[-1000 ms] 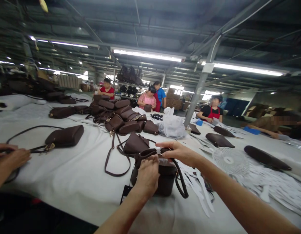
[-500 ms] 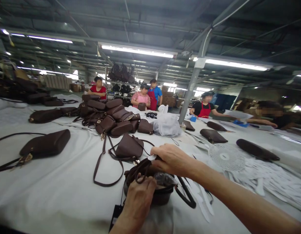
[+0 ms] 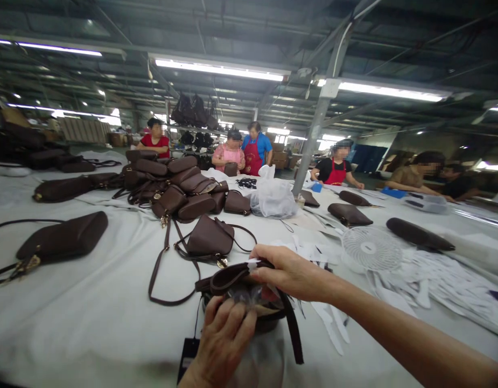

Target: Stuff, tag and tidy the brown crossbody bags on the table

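A dark brown bag [image 3: 268, 323] stands open near the table's front edge, with clear plastic and a light lining showing in its mouth. My right hand [image 3: 291, 272] pinches the bag's raised dark flap, where a small white piece shows. At the bag's near left rim is my left hand [image 3: 228, 337], its fingers bent over the opening; their tips are partly hidden. A black tag [image 3: 188, 353] hangs on a cord beside my left wrist. Just behind lies another brown bag [image 3: 210, 237] with a looped strap and a gold charm.
Brown bags are piled [image 3: 184, 188] at the back left, and one lies alone [image 3: 65, 237] at the left. White plastic [image 3: 273, 198], a white fan grille [image 3: 370, 248] and white cut strips [image 3: 446, 291] lie rightward. Several people stand behind the table, near a metal post [image 3: 313, 140].
The flap in my right hand has opened out flatter, and a strap end now hangs down at the right. My left hand has left the thin strap and moved slightly down to the rim.
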A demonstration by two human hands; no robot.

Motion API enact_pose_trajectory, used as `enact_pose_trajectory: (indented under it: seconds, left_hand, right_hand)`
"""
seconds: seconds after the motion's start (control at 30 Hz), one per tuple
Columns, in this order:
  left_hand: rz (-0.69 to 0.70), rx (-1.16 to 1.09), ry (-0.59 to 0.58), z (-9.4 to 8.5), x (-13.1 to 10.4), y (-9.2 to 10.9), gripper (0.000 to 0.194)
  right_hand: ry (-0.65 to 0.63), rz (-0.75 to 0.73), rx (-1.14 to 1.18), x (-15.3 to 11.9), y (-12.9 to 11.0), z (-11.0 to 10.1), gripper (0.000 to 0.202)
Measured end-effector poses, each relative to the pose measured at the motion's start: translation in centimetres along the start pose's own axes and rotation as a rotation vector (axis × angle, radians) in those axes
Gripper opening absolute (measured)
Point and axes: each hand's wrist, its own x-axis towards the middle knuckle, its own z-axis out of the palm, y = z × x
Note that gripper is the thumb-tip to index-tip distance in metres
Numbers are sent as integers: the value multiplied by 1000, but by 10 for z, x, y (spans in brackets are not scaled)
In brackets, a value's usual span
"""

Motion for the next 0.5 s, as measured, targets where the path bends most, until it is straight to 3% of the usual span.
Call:
enact_pose_trajectory:
  seconds: [0.1,0.3,0.43,0.5]
  left_hand:
    - [-45,82,-82,1,7,5,25]
    - [-184,65,-603,2,23,11,45]
    - [-131,39,-629,12,18,8,48]
    - [-187,37,-681,15,21,7,46]
  right_hand:
    - [-42,-43,-14,-4,1,-1,5]
    - [-73,-67,-193,2,22,-3,7]
    - [-104,-60,-276,7,31,0,10]
    - [-74,-87,-366,7,32,4,12]
